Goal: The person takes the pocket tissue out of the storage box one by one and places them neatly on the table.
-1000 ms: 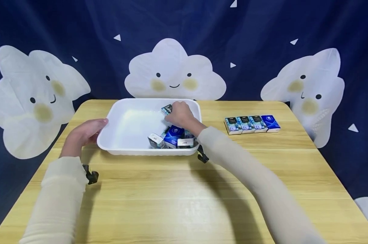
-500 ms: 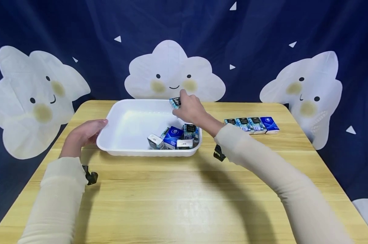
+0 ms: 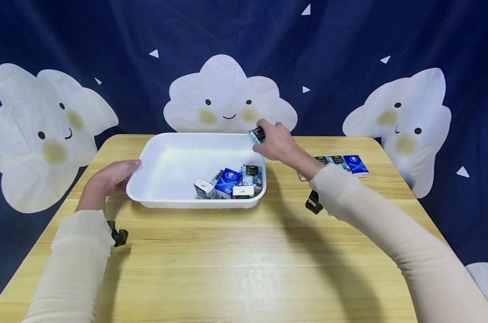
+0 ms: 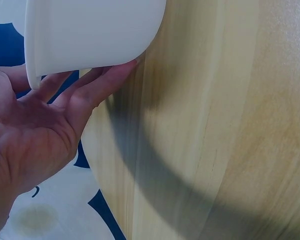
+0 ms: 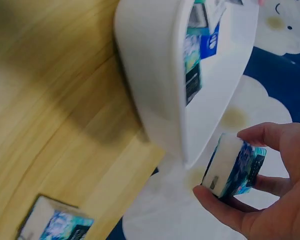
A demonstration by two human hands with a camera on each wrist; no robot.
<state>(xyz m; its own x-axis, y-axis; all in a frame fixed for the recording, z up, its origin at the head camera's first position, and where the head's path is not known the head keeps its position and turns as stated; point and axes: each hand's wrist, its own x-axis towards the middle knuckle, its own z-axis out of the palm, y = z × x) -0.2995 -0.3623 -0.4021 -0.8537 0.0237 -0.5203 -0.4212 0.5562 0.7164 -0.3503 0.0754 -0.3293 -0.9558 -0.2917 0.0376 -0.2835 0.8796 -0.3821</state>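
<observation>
My right hand holds a small floral pocket tissue pack between thumb and fingers, raised at the far right corner of the white plastic tub. The pack has a black-and-blue printed face and a pale side. At the tub's left end, my left hand grips the rim, the fingers spread along the outer wall. Several tissue packs lie jumbled in the tub's near right corner, among them a dark blue pack and a floral pack.
A row of tissue packs lies on the wooden table right of the tub, partly hidden by my right wrist. A blue pack forms its right end. Behind the table hangs a navy curtain with cloud faces.
My right hand has lifted the floral tissue pack from inside the tub and moved it rightward to the far right rim. My left hand keeps its place on the tub.
</observation>
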